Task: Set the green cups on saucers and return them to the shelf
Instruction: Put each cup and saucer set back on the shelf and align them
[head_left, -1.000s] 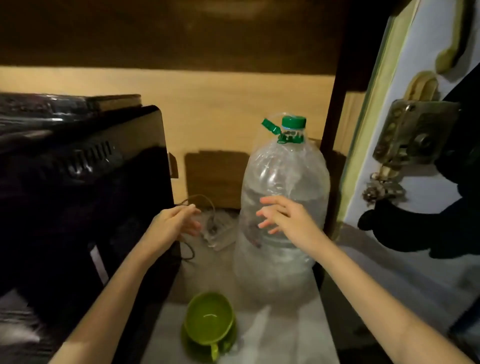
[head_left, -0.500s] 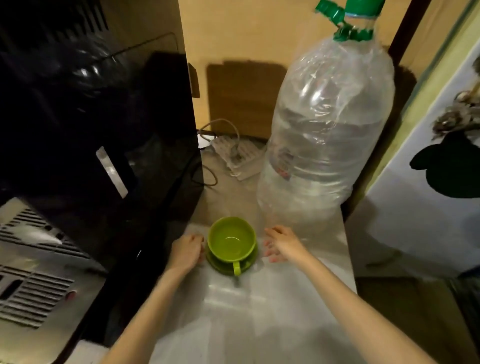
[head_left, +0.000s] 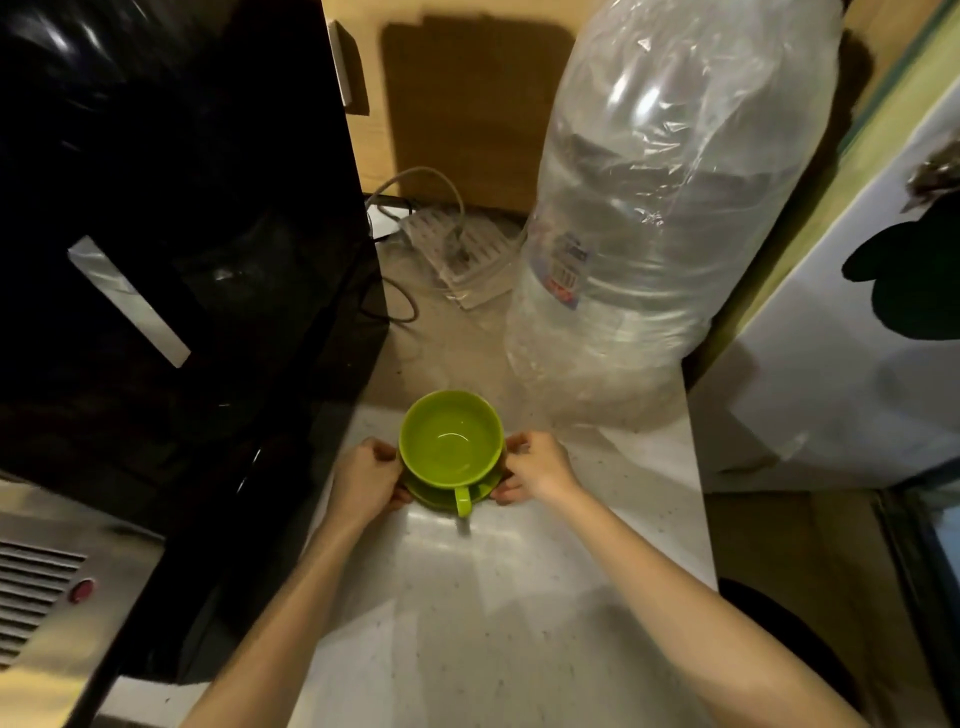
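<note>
Head cam view: green cup (head_left: 450, 441) sits on its matching saucer (head_left: 423, 493) near the middle of the table (head_left: 519, 623), handle pointing back at the person. Both hands have their fingers curled onto the saucer rim, left hand (head_left: 366, 480) on the left edge, right hand (head_left: 535, 467) on the right. Looks like glazed ceramic to me, so stiff, a bit slick and chippable, and the cup is loose on the saucer. I'd lift by the saucer rim from both sides and keep it level. Big plastic bottle (head_left: 660, 218) stands just behind, toward the right edge
</note>
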